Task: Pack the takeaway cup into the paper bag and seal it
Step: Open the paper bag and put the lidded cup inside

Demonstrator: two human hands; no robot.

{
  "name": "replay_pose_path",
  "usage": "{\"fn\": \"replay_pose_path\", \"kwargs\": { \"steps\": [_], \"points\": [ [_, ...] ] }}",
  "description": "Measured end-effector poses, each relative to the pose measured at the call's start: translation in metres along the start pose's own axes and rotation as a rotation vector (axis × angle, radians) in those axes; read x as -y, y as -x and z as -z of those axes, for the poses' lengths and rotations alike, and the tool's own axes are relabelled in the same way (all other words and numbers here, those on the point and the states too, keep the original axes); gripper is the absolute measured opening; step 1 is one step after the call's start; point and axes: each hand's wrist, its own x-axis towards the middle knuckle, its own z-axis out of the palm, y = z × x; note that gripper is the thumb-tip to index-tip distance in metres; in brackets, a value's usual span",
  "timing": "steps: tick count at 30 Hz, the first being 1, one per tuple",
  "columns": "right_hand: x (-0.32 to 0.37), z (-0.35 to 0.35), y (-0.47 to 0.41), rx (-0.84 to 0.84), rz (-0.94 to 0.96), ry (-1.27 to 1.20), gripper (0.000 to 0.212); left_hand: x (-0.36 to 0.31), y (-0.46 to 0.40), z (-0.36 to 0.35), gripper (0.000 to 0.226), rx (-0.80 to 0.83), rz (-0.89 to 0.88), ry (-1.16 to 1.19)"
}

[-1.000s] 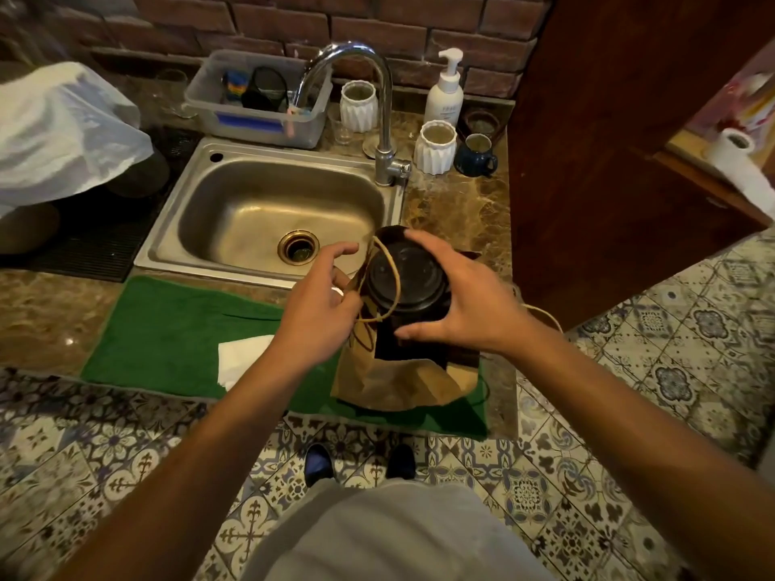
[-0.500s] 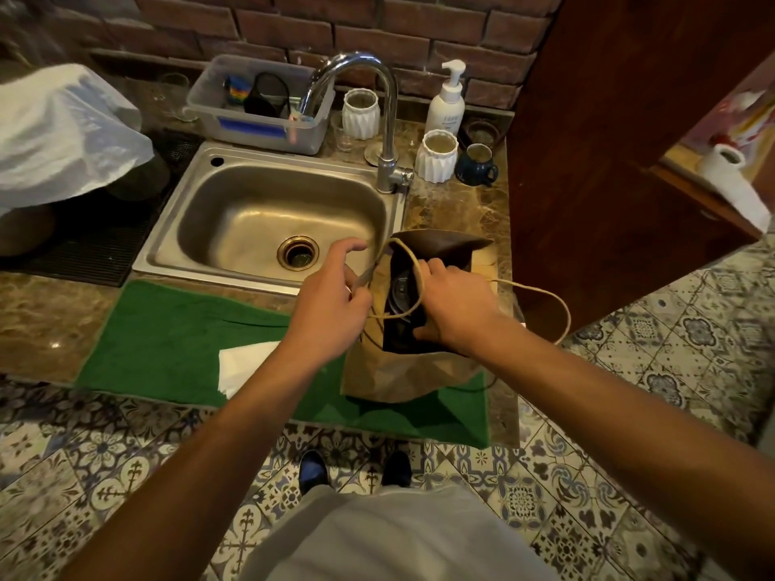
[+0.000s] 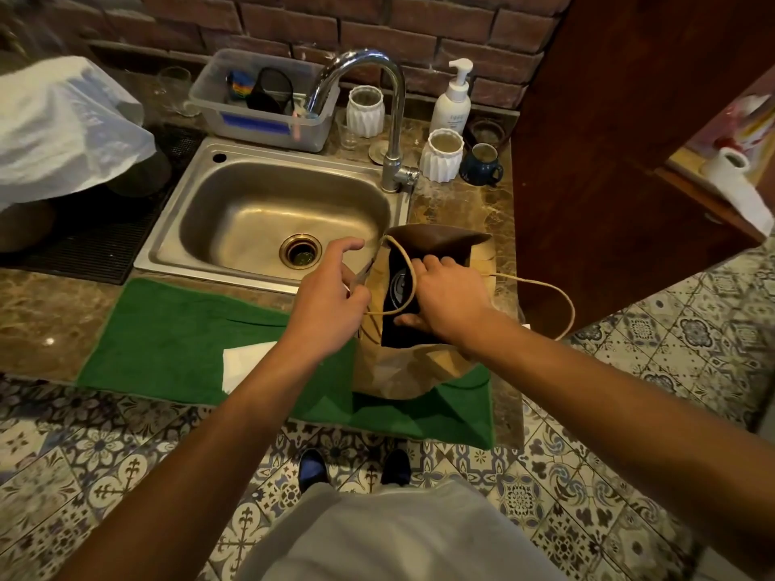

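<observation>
Right now the paper bag (image 3: 402,371) is standing upright on the right end of the green towel (image 3: 184,333), near the front edge of the counter (image 3: 37,325) and just beside the front right corner of the sink (image 3: 268,211). Its mouth is gaping open, and the takeaway cup (image 3: 398,287) is sitting down inside it, only its dark lid showing through the opening. The right hand (image 3: 444,299) is reaching into the bag's mouth, its fingers curling over the lid and gripping the cup from above. The left hand (image 3: 331,299) is pinching the bag's near left rim between thumb and fingers, the index finger lifting off and pointing toward the sink. One cord handle (image 3: 409,278) is looping across the opening between the two hands; the other cord handle (image 3: 557,295) is arching out to the right, past the right wrist.

A folded white napkin (image 3: 239,362) is lying on the towel, left of the bag. Behind the sink, along the counter's back edge, a clear plastic tub (image 3: 260,119), two white ribbed cups (image 3: 440,155), a soap pump bottle (image 3: 453,102) and a dark blue mug (image 3: 482,163) are standing around the tap (image 3: 390,119). A white plastic bag (image 3: 63,123) is draping over something at the counter's left end.
</observation>
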Motion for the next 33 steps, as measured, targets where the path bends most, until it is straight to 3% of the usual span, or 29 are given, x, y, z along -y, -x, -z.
{"fn": "replay_pose_path", "kwargs": {
  "steps": [2,5,9,15,17,22,26,33],
  "points": [
    [0.001,0.008,0.006,-0.036,0.025,-0.053,0.067,0.0,-0.001,0.001,0.061,-0.003,0.003,0.01],
    [-0.006,0.025,0.022,-0.227,0.062,-0.153,0.046,0.001,-0.003,0.002,0.061,-0.005,0.009,0.022],
    [-0.029,0.039,0.042,-0.462,-0.139,-0.142,0.034,0.005,-0.004,-0.001,0.058,-0.015,0.034,0.055],
    [-0.037,0.019,0.044,0.002,-0.346,-0.199,0.075,0.004,-0.007,-0.01,0.054,0.0,0.049,0.11],
    [-0.034,0.014,0.043,0.019,-0.358,-0.192,0.079,0.004,-0.007,-0.013,0.054,0.023,0.042,0.123],
    [-0.034,0.017,0.043,0.089,-0.341,-0.176,0.068,0.001,-0.01,-0.021,0.053,0.024,0.024,0.148],
    [-0.058,0.019,0.048,0.072,-0.43,-0.215,0.065,-0.007,-0.023,-0.023,0.053,0.045,0.006,0.214],
    [-0.089,0.015,0.047,0.02,-0.565,-0.132,0.063,-0.037,-0.053,-0.037,0.054,0.127,-0.019,0.063]
  ]
}}
